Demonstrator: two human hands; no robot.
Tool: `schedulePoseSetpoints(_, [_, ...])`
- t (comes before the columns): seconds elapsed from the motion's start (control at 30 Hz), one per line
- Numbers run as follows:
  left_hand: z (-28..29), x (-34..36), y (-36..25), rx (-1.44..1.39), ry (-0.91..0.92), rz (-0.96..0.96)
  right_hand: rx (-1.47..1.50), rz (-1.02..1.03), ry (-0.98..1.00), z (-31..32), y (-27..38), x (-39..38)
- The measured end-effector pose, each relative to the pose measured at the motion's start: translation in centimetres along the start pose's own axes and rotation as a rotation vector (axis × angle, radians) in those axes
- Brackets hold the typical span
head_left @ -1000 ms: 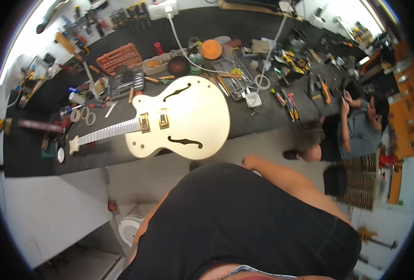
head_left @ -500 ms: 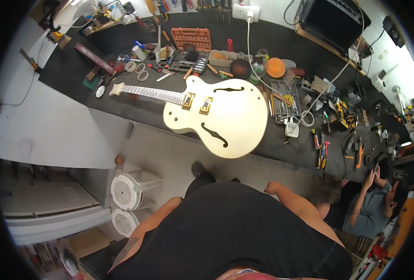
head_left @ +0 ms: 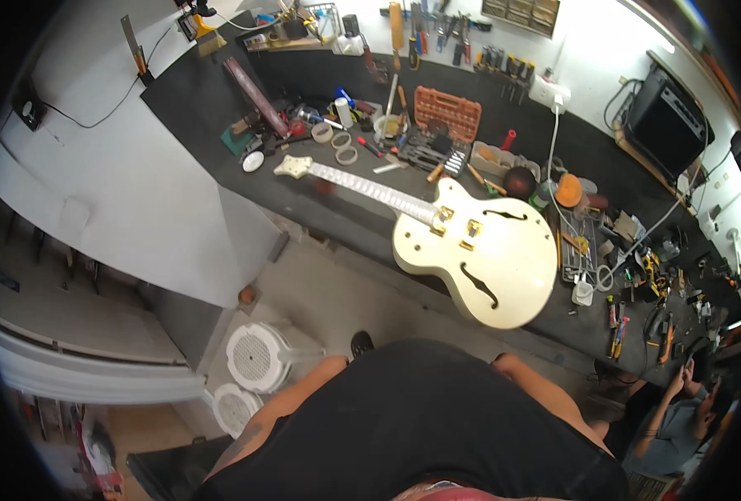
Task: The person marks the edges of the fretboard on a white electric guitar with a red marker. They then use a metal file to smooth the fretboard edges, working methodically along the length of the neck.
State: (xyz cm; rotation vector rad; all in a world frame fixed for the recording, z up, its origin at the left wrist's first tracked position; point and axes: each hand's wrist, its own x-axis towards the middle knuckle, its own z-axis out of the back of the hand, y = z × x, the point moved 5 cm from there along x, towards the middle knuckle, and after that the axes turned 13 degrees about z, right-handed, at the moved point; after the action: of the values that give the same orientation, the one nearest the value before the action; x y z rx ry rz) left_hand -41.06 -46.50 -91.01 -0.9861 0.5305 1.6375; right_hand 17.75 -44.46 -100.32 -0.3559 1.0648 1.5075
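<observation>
A cream hollow-body guitar (head_left: 504,259) lies face up across the front of the dark workbench, its neck pointing left. Two gold-framed pickups and two f-holes show on its top; I see no strings. My left hand (head_left: 334,364) hangs low at my side, and only a sliver of it shows past my black shirt. On the other side my right hand (head_left: 504,362) is likewise low, below the guitar body and apart from it. Both hands' fingers are hidden, so whether they hold anything cannot be seen.
Along the workbench (head_left: 345,221) stand an orange socket-set case (head_left: 447,114), tape rolls (head_left: 340,144), an orange disc (head_left: 568,190) and several screwdrivers and pliers. White stools (head_left: 258,357) stand at lower left. At right a seated person (head_left: 667,434) holds a phone.
My view has turned left, so the bench and guitar appear shifted right and tilted. My arms stay low at my sides; the guitar seems to lie in the same place.
</observation>
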Motion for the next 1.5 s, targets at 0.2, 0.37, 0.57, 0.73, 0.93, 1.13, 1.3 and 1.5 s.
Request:
schedulePoseSetpoints(0.2, [5.6,5.7,14.5,0.085,0.004,0.066,-0.042,0.203,-0.053,-3.7,12.2,5.7])
schedulePoseSetpoints(0.37, [10.6,6.4,24.1,0.269,0.038,0.201,-0.111,0.320,0.065,0.1,25.2,9.5])
schedulePoseSetpoints(0.57, [22.4,10.6,15.7,-0.112,-0.385,0.123,0.243,0.324,-0.233,4.2,27.9,13.5])
schedulePoseSetpoints(0.73, [33.0,9.4,2.4,-0.317,-0.373,-0.247,0.115,0.189,-0.179,0.6,22.8,18.0])
schedulePoseSetpoints(0.93, [41.6,16.9,-6.0,0.256,-0.461,-0.721,0.638,-0.197,-0.214,-6.2,22.5,20.4])
schedulePoseSetpoints(1.13, [43.1,22.3,-9.0,0.540,-0.456,-1.041,0.356,-0.004,-0.317,-18.7,29.9,31.7])
schedulePoseSetpoints(1.3, [41.4,25.1,-7.5,0.604,-0.490,-1.081,0.703,0.061,-0.070,-21.8,45.1,42.8])
schedulePoseSetpoints(1.5, [41.6,24.9,-6.0,0.602,-0.503,-1.085,0.487,0.276,0.280,-29.9,58.8,40.8])
